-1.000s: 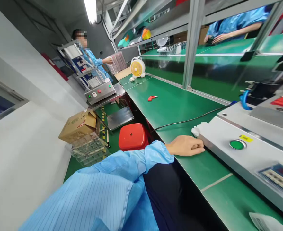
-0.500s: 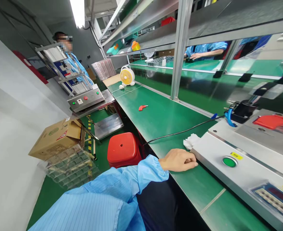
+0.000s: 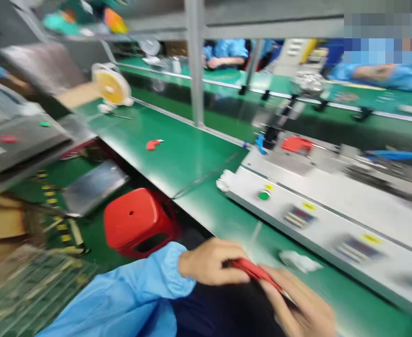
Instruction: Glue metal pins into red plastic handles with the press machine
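Note:
In front of my body at the bench edge, my left hand (image 3: 214, 262) has its thumb and fingers closed on one end of a long red piece (image 3: 256, 272). The fingers of my right hand (image 3: 302, 299) hold its other end, where a pale tip shows. Blur and the fingers hide what kind of piece it is. A crumpled white scrap (image 3: 300, 261) lies on the bench just beyond my right hand. Farther off on the green bench (image 3: 188, 164) is a small bent red piece (image 3: 154, 144) with a light tip.
A long grey machine (image 3: 234, 192) with a green button (image 3: 263, 194) stands on the right, another red piece (image 3: 297, 144) seated on it. A red stool (image 3: 132, 215) is at the left, and a yellow-and-white fan (image 3: 112, 86) sits at the far end. Co-workers sit across the bench.
The view has swung to the right. My left hand has left the machine's corner and now grips the red piece. My right hand has come into view on the same piece.

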Available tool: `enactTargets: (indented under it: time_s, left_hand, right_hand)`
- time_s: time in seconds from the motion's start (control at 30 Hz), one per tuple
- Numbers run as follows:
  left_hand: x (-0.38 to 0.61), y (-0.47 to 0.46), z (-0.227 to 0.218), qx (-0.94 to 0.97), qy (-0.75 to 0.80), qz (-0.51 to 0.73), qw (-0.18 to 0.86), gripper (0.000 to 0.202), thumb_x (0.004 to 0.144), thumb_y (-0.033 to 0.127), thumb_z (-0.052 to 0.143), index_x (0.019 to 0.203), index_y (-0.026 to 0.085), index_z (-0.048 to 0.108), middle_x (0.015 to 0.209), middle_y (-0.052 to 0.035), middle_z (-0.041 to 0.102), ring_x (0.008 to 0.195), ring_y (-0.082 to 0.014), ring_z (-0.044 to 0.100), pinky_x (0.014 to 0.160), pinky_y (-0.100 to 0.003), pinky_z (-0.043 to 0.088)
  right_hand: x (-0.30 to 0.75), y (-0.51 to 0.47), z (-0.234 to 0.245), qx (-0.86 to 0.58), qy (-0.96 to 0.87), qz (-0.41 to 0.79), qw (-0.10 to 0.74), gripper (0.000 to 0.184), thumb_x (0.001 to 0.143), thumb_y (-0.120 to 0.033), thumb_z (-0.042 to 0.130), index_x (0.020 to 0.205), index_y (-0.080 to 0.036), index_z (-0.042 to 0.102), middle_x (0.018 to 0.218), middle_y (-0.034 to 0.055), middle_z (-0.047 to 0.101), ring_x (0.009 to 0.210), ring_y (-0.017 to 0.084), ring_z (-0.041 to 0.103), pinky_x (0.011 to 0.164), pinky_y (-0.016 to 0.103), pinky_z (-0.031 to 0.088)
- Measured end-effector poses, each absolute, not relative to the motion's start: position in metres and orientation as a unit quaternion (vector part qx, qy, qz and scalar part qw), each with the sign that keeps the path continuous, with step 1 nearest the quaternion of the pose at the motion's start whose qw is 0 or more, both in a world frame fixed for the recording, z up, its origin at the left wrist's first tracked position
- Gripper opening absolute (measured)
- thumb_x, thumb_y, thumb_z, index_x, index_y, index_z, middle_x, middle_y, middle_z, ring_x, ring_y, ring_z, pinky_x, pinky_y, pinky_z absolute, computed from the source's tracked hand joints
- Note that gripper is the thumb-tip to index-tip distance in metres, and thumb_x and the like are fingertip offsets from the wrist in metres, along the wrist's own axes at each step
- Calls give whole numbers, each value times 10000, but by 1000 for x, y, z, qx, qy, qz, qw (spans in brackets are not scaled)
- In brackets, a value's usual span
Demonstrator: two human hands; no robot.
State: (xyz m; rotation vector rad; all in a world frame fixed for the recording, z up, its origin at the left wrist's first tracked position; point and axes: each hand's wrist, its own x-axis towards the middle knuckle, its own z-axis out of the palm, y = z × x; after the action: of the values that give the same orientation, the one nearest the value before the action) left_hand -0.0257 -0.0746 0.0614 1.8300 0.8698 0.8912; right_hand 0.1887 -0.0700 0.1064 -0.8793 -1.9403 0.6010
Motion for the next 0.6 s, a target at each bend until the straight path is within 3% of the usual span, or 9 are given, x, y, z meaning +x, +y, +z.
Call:
enactTargets:
  time_s: [0.07, 0.13, 0.23, 0.27, 0.37, 0.5, 0.6]
  left_hand:
    - [-34, -78, 58, 706, 383, 387, 453, 388, 998, 518, 657, 988, 149, 776, 857, -83, 688, 765, -187, 616, 719, -287, 503]
    - [-41, -75, 49, 670, 413, 399, 471, 335, 989, 485, 677, 965, 166, 776, 850, -58, 660, 764, -182, 591, 699, -281, 478]
    - [-38, -65, 33, 618, 448, 389, 516, 311, 952, 475, 714, 922, 168, 755, 805, -23, 615, 737, -169, 549, 678, -273, 453]
    - [-33, -61, 29, 598, 452, 386, 538, 315, 938, 480, 723, 936, 166, 749, 807, -19, 620, 739, -168, 552, 682, -273, 459]
    - [-14, -46, 23, 544, 439, 383, 604, 364, 894, 502, 749, 1020, 160, 736, 867, -33, 680, 771, -174, 600, 710, -274, 499]
    - [4, -28, 24, 537, 411, 371, 637, 407, 864, 512, 771, 1069, 163, 724, 892, -34, 710, 754, -163, 627, 710, -265, 521]
    - [5, -25, 25, 548, 409, 370, 629, 389, 874, 513, 758, 1041, 164, 721, 866, -29, 700, 757, -165, 629, 706, -263, 522]
  right_hand:
    - [195, -83, 102, -380, -794, 205, 428, 169, 966, -250, 723, 1113, -300, 788, 844, 30, 771, 697, 196, 703, 622, 317, 569]
    - [203, -93, 92, -441, -746, 121, 485, 201, 962, -195, 696, 1133, -275, 765, 805, 39, 724, 698, 210, 671, 633, 354, 549]
    - [221, -103, 71, -540, -605, -6, 585, 136, 939, -229, 714, 1074, -247, 725, 809, 30, 626, 709, 199, 614, 666, 367, 533]
    - [227, -104, 64, -567, -573, -10, 592, 189, 919, -256, 742, 1104, -241, 706, 859, 33, 618, 733, 195, 614, 690, 369, 542]
    - [239, -98, 44, -627, -560, 97, 533, 446, 862, -327, 805, 1269, -236, 645, 1076, 77, 642, 873, 211, 657, 774, 387, 580]
    - [237, -75, 31, -617, -601, 218, 459, 274, 893, -394, 760, 1104, -229, 703, 1227, 130, 679, 1131, 287, 658, 952, 478, 568]
    - [233, -64, 29, -567, -575, 341, 481, 264, 912, -440, 746, 1066, -237, 678, 1210, 122, 729, 1116, 289, 689, 973, 489, 560]
